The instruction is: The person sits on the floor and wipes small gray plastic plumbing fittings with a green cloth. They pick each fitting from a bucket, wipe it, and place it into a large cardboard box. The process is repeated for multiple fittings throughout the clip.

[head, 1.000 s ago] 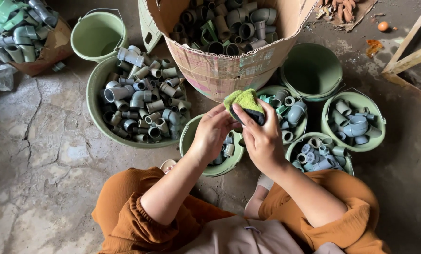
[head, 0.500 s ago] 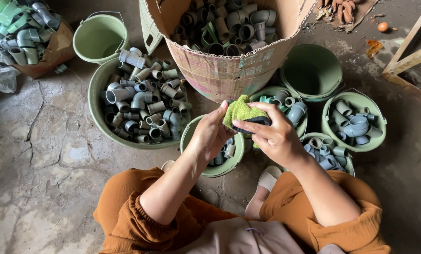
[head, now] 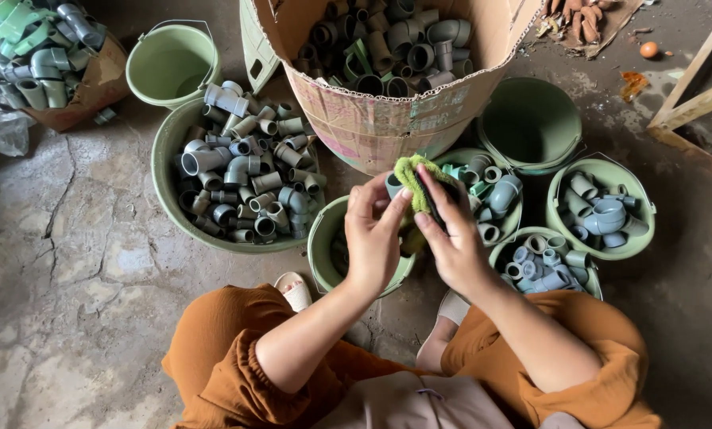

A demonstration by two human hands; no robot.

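My left hand [head: 372, 234] grips a small grey pipe fitting [head: 392, 185], mostly hidden behind the fingers. My right hand [head: 450, 234] presses a yellow-green scouring pad [head: 414, 176] against that fitting. Both hands hover over a small green bucket [head: 322, 242] between my knees, which holds a few fittings. A large cardboard bin [head: 372, 119] full of dirty fittings stands just beyond the hands.
A wide green basin [head: 164, 187] of grey elbows and couplings sits left. An empty green bucket [head: 173, 63] and a torn box of fittings [head: 34, 59] lie far left. Right are several green buckets [head: 642, 230] with fittings, one empty [head: 531, 123]. Wooden slats [head: 694, 87] lie far right.
The hands have shifted slightly left and the pad has turned around the fitting; the right hand's fingers now lie over the pad's side instead of underneath.
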